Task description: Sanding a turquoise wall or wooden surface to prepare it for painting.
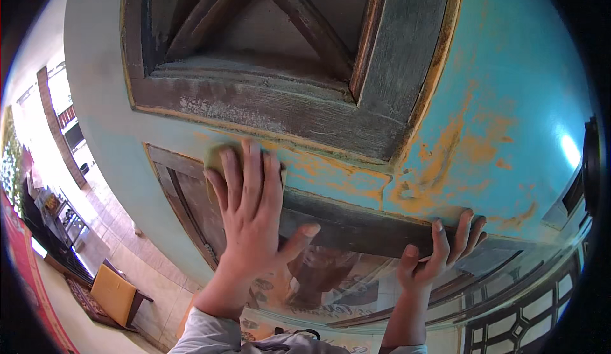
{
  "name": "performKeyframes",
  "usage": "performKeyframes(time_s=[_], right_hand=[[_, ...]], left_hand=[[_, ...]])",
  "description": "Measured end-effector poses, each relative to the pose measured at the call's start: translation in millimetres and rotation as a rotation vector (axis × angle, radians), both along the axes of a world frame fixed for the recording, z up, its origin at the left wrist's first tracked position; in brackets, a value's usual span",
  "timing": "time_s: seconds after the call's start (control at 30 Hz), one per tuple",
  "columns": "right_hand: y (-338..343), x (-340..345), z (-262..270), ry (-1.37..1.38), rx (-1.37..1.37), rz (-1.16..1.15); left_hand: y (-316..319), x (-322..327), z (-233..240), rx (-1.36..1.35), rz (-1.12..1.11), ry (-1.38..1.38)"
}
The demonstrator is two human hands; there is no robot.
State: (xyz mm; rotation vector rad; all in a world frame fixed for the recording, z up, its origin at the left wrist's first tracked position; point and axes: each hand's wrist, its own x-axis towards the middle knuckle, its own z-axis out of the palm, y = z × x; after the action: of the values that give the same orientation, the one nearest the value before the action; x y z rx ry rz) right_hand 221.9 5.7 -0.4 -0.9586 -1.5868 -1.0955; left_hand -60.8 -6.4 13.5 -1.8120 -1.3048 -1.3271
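Note:
My left hand [253, 201] lies flat over a yellowish-green sheet [215, 158], seemingly sandpaper, and presses it on the turquoise wall [348, 182]. Orange patches show through the paint there. Just above runs the lower rail of a dark wooden window frame [286, 110], dusty and worn. A second dark wooden frame [353, 230], with glass in it, lies just below the strip of wall. My right hand [444, 249] rests its fingertips near that frame's top edge and the wall, fingers apart, holding nothing that I can see.
An orange-yellow padded chair [112, 294] stands on the tiled floor [157, 277] at the lower left. Dark latticework [520, 325] is at the lower right. A metal rack [71, 225] stands farther off at the left.

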Motion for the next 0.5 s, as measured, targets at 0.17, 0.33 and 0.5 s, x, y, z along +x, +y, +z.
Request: performKeyframes(time_s=[0.17,0.33,0.5], right_hand=[[1,0,-1,-0.006,0.007,0.006],[-1,-4,-1,0.001,-0.009,0.009],[1,-1,-2,-0.004,-0.004,-0.01]], left_hand=[[-4,3,13,-0.052,0.025,0.034],[-7,9,4,-0.04,-0.028,0.041],[-1,21,11,-0.026,-0.04,0.009]])
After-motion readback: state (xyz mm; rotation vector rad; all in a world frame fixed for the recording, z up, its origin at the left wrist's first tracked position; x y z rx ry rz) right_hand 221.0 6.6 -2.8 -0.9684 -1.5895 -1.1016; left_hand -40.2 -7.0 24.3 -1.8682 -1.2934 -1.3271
